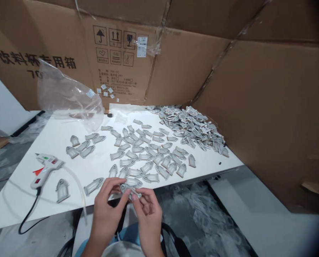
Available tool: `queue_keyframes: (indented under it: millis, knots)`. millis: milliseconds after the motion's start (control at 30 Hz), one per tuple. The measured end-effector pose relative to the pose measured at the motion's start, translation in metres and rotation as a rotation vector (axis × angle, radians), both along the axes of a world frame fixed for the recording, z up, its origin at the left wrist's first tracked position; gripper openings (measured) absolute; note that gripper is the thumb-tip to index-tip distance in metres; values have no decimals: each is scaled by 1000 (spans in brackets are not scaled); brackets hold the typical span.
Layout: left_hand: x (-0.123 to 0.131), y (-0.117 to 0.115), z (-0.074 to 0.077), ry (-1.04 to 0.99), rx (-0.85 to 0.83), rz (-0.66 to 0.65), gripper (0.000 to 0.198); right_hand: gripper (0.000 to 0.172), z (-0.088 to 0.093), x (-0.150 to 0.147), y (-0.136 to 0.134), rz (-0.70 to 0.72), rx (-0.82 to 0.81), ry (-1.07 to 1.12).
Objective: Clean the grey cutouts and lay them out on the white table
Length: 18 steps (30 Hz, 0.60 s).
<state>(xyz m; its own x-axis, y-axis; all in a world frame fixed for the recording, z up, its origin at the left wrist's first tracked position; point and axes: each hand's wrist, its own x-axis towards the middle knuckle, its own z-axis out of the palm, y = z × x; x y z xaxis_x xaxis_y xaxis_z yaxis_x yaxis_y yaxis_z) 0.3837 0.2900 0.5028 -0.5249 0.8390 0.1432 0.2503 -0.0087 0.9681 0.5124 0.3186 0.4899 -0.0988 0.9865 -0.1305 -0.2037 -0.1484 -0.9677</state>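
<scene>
Between my two hands, at the table's front edge, is a small grey flat piece (129, 190) with a pointed end. My left hand (109, 196) pinches its left end with thumb and fingers. My right hand (147, 207) grips the right end, the thumb pressed on its face. Many similar grey arch-shaped pieces (147, 166) lie spread over the white table (95, 167) just beyond my hands. A single piece (62, 191) and another (93, 186) lie left of my left hand. Fingers partly cover the held piece.
A white glue gun (46, 171) with a glue stick and black cord lies at the left. Heaped grey pieces (194, 126) fill the back right. A clear plastic bag (65, 92) leans against the cardboard boxes (121, 71), which wall off the back and right.
</scene>
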Motion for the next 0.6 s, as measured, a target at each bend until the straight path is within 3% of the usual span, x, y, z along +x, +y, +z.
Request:
queue_keyframes:
  millis: [133, 233, 333, 400, 500, 600]
  knots:
    - [-6, 3, -5, -199, -95, -148, 28, 28, -2, 11, 5, 26, 86, -133]
    - [1, 5, -8, -148, -107, -156, 26, 24, 1, 23, 13, 84, 134, -211]
    - [10, 6, -11, -37, -65, -126, 25, 27, 2, 51, 37, 121, 118, -249]
    - [11, 3, -15, 42, -22, -92, 25, 33, 1, 85, 69, -18, 117, -318]
    - [-1, -7, -20, 159, 16, -54, 21, 51, 0, 155, 136, -473, 180, -477]
    - [-19, -18, -25, 226, 9, -41, 17, 56, 2, 220, 205, -673, 167, -588]
